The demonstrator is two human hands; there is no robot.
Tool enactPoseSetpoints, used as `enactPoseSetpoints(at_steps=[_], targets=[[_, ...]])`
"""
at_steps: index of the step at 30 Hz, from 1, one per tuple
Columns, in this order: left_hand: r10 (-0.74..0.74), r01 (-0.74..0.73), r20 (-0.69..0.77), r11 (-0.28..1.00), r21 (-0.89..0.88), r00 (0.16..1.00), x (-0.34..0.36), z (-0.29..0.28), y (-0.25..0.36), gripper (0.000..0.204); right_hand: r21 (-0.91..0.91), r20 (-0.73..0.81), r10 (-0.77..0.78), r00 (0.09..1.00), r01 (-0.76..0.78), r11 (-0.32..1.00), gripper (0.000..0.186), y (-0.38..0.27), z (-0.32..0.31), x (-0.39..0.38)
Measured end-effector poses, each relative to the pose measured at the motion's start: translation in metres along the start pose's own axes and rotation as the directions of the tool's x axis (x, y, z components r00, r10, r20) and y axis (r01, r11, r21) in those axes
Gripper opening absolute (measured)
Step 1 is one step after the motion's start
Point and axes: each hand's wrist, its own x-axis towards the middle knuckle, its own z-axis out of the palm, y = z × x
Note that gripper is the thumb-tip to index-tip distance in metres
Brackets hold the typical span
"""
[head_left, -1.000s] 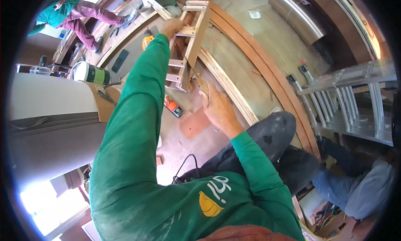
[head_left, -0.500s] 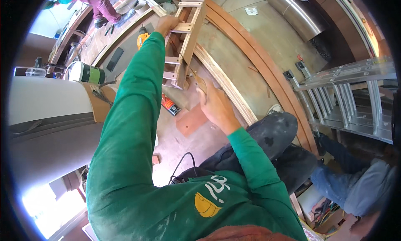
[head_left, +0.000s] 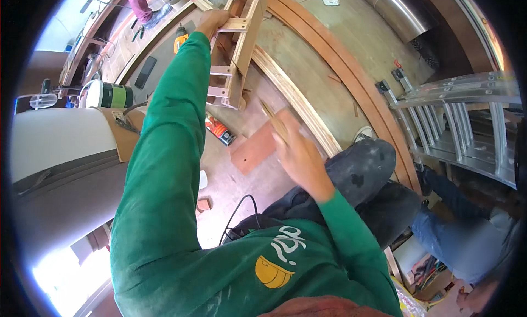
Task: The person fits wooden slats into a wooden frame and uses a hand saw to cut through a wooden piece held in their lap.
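My left hand (head_left: 213, 23) is closed on a crosspiece of a narrow, ladder-like wooden frame (head_left: 241, 51) with pale slats. The arm reaches far forward to it. My right hand (head_left: 301, 159) is closed around a slim tan tool (head_left: 277, 125) that looks wooden. Its thin tip points toward the frame but stays apart from it; blur hides its exact kind. Under the tool lies a flat reddish-brown board (head_left: 255, 148) on the floor. A can with a red and black label (head_left: 220, 131) lies between that board and the frame.
A long pale plank (head_left: 299, 103) runs beside my knee, near a curved brown wooden strip (head_left: 335, 59). An aluminium ladder (head_left: 461, 105) stands at right, with another person (head_left: 455, 234) below it. A yellow drill (head_left: 180, 40) and a bucket (head_left: 107, 94) are at left.
My right hand has drawn back from the frame toward my knee with the slim tool. My left hand keeps its hold on the frame. The view has shifted slightly.
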Motion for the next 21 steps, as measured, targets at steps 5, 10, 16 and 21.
enactPoseSetpoints(at_steps=[5,10,16,21], targets=[[-0.099,0.101,0.023,0.982,-0.157,0.995,0.051,0.02,-0.061,0.066,-0.009,0.006,-0.035,0.999,0.035,0.999,0.043,-0.022,0.02,0.048],[-0.062,0.064,-0.056,0.997,0.031,0.996,0.052,0.045,0.018,0.065,0.047,0.038,0.233,0.972,-0.234,0.971,0.05,-0.007,-0.03,-0.085],[-0.079,0.084,-0.133,0.996,0.038,0.988,-0.031,-0.002,-0.016,0.063,0.044,0.097,0.068,0.993,-0.072,0.996,0.042,-0.009,-0.01,-0.027],[-0.021,0.025,-0.111,0.999,0.041,0.994,-0.015,0.008,-0.018,0.061,-0.06,0.092,0.068,0.993,-0.063,0.996,0.035,-0.029,0.015,0.058]])
